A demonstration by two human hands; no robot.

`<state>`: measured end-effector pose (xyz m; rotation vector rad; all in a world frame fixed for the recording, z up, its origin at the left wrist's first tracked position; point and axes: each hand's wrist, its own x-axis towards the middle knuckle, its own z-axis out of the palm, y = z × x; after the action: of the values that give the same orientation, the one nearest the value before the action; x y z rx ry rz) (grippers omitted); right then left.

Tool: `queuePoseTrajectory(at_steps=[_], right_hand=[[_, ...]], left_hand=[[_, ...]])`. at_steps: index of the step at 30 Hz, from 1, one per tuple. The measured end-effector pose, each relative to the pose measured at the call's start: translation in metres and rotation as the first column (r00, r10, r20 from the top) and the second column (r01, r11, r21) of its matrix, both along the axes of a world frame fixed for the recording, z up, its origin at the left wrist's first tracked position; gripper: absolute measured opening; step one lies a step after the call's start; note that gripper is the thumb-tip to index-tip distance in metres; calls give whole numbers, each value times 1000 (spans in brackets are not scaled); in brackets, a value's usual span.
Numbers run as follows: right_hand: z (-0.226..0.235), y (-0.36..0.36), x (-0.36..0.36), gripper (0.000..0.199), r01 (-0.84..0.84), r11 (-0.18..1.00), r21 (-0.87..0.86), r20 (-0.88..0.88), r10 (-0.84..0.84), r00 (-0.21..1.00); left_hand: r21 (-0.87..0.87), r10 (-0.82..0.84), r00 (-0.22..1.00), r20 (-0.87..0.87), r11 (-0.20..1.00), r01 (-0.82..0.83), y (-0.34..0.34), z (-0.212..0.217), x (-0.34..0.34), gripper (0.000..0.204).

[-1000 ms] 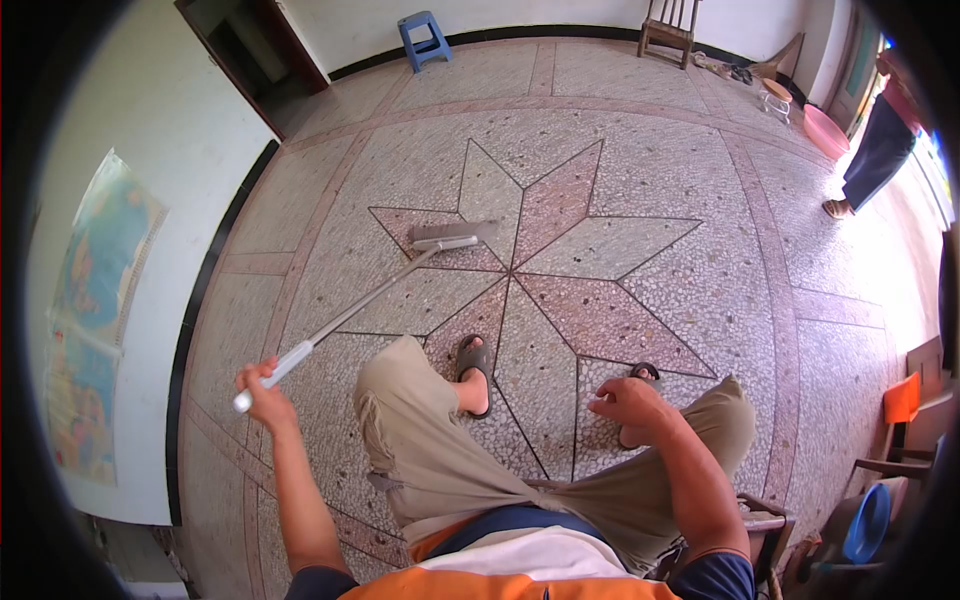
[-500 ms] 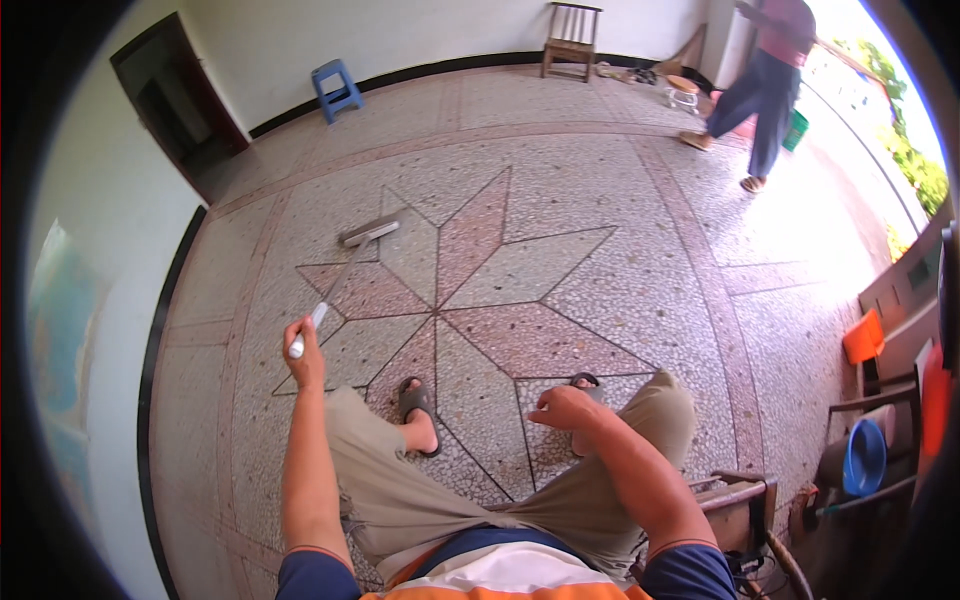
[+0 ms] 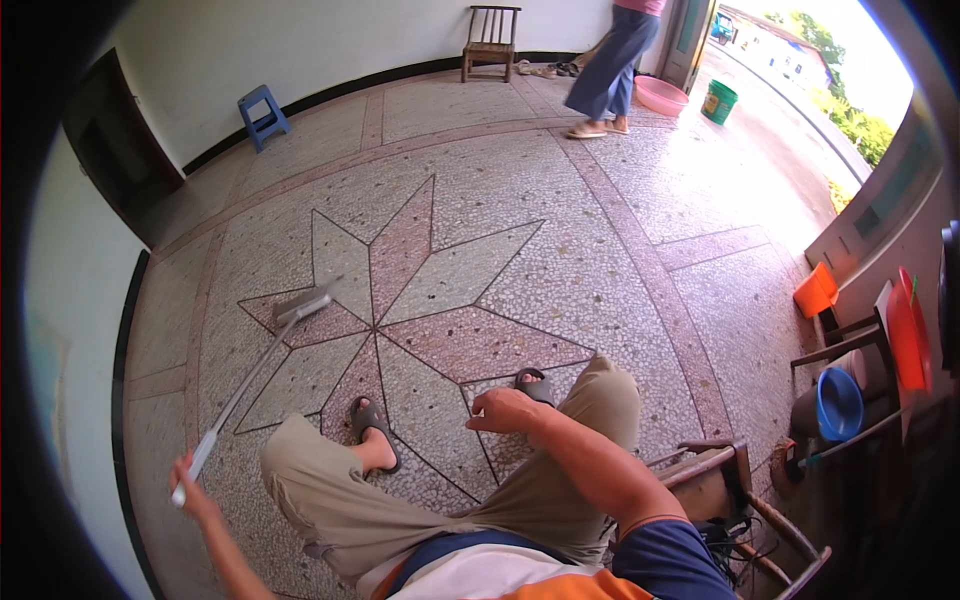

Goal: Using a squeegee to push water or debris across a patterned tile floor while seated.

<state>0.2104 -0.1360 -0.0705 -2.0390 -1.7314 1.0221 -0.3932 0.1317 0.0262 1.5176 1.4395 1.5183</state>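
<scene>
My left hand (image 3: 190, 487) is wrapped round the pale grip of a long-handled squeegee (image 3: 240, 395), low at the left. Its grey handle slants up and right to a wide flat head (image 3: 308, 304). That head lies over the reddish left point of a star pattern (image 3: 415, 280) in the speckled floor. My right hand (image 3: 502, 410) hangs above my right foot, fingers curled in, with nothing seen in them. Both my feet, in dark sandals (image 3: 372, 420), rest on the floor, knees apart.
A person (image 3: 610, 70) stands by a pink basin (image 3: 660, 95) and a green bucket (image 3: 718, 102) near the bright doorway. A blue stool (image 3: 263, 118) and a wooden chair (image 3: 490, 45) stand along the wall. At right are an orange bin (image 3: 816, 290) and a blue basin (image 3: 838, 404).
My left hand has drawn back and left, bringing the squeegee head nearer to me across the star. The view has turned right. The other person has stepped toward the basin. My right hand stays curled.
</scene>
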Motion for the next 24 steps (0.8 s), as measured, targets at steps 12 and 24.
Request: queuePoseTrajectory(at_steps=[12,24], right_hand=[[9,6,-9,46,-18,999,-29,-72,16,997],[0,8,-4,43,-23,993,-120,-34,19,999]], left_hand=[[374,168,936,-308,926,-43,-32,60,-145,38],[-94,-45,998,-39,995,41,43,-45,42,36]])
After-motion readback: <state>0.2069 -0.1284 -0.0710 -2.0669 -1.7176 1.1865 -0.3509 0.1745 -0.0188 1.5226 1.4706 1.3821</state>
